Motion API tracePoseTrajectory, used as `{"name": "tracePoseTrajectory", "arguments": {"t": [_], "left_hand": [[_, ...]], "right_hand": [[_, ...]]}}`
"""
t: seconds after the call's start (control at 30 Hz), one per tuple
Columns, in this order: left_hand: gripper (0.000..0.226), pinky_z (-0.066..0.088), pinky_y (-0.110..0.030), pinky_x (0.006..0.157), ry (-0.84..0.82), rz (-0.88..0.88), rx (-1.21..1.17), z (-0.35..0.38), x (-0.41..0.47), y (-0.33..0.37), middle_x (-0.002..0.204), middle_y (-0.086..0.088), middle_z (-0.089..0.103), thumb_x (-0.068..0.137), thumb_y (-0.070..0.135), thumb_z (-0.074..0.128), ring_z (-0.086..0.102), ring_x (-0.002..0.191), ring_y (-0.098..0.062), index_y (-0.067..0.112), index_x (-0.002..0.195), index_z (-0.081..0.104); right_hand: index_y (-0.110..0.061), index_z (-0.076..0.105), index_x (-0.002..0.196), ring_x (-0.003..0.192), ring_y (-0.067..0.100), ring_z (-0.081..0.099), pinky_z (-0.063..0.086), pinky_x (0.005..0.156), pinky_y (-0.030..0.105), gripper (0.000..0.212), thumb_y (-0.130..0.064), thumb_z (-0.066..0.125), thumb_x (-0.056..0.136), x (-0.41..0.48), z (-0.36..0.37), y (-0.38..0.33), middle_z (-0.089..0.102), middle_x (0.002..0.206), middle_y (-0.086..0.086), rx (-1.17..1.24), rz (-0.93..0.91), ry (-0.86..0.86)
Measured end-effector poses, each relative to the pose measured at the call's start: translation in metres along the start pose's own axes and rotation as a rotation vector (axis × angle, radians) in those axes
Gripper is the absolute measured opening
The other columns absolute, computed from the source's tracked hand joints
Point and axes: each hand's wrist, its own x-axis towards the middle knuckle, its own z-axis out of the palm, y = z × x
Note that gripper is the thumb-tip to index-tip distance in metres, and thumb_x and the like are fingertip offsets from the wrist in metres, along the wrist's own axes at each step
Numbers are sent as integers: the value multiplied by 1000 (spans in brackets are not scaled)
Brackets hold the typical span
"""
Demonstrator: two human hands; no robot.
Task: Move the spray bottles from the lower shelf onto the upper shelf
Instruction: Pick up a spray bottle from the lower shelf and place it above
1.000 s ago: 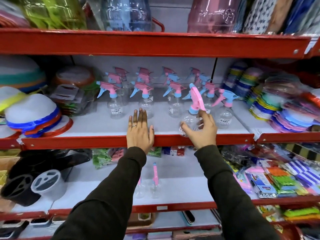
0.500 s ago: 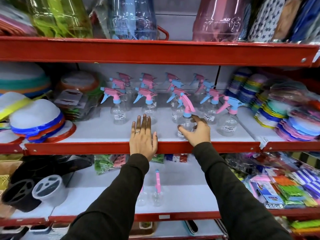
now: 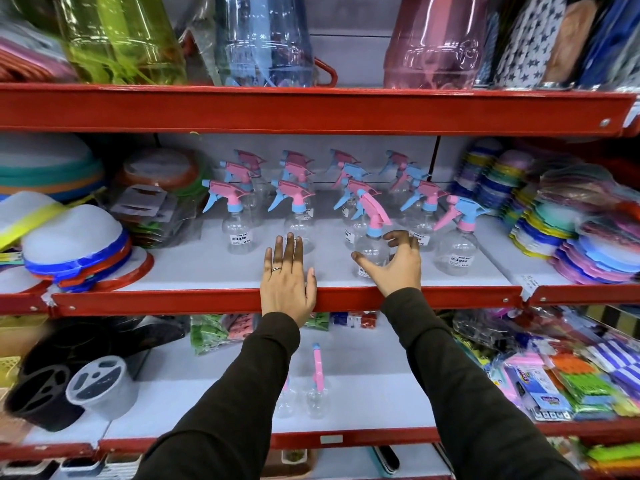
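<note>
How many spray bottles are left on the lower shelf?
2 that I can see: one with a tall pink head and another just left of it, partly behind the left sleeve. More may be hidden.

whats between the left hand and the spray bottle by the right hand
Nothing: in the head view, only bare white shelf surface separates the left hand, flat on the shelf edge, from the clear spray bottle that the right hand has open around it.

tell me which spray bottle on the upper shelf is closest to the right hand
The front bottle with the pink trigger head, standing forward of the rows near the shelf edge. The right hand curls open around it; every other bottle stands farther back or off to the side.
</note>
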Motion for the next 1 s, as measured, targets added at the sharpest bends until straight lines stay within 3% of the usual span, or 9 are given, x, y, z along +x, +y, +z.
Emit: {"name": "tracePoseTrajectory", "arguments": {"t": [0.13, 0.27, 0.47, 0.63, 0.77, 1.0], "left_hand": [[67, 3, -44, 124, 14, 6, -3, -4, 8, -2, 164, -16, 20, 98, 38, 22, 13, 154, -31, 3, 155, 22], [67, 2, -44, 124, 7, 3, -1, -2, 6, -2, 165, -15, 18, 98, 38, 22, 11, 154, -30, 3, 155, 21], [67, 5, -45, 124, 5, 6, -3, -1, 3, -1, 165, -15, 16, 98, 38, 22, 9, 154, -31, 3, 156, 20], [67, 5, -45, 124, 9, 3, 0, -1, 3, -1, 165, -16, 16, 98, 37, 21, 9, 154, -31, 3, 155, 20], [67, 3, -45, 124, 2, 3, 2, -1, 3, -1, 165, -15, 15, 98, 38, 20, 8, 154, -31, 3, 156, 19], [68, 4, -45, 124, -8, -7, 1, -3, 3, 0, 165, -15, 14, 98, 39, 21, 7, 154, -30, 3, 155, 20]], "right_hand": [[-17, 58, 123, 104, 24, 61, 54, 93, 42, 63, -40, 80, 68, 8, 1, -1, 60, 120, 7, 64, -10, -22], [-18, 49, 135, 121, 26, 53, 48, 103, 39, 75, -39, 79, 70, 7, 3, -1, 53, 133, 9, 43, -29, -72], [-25, 47, 121, 114, 29, 52, 49, 99, 39, 73, -51, 83, 63, 3, 7, 1, 44, 126, 9, 14, 3, -15], [-23, 50, 122, 109, 29, 55, 52, 94, 39, 64, -40, 81, 70, 5, 8, 1, 47, 123, 9, -4, -24, -14], [-23, 53, 127, 106, 27, 58, 45, 89, 25, 61, -32, 78, 73, 5, 8, 0, 51, 122, 9, 26, -18, -38], [-24, 52, 131, 112, 26, 56, 44, 93, 25, 63, -29, 76, 73, 3, 8, -5, 50, 127, 8, 49, 12, -55]]}}
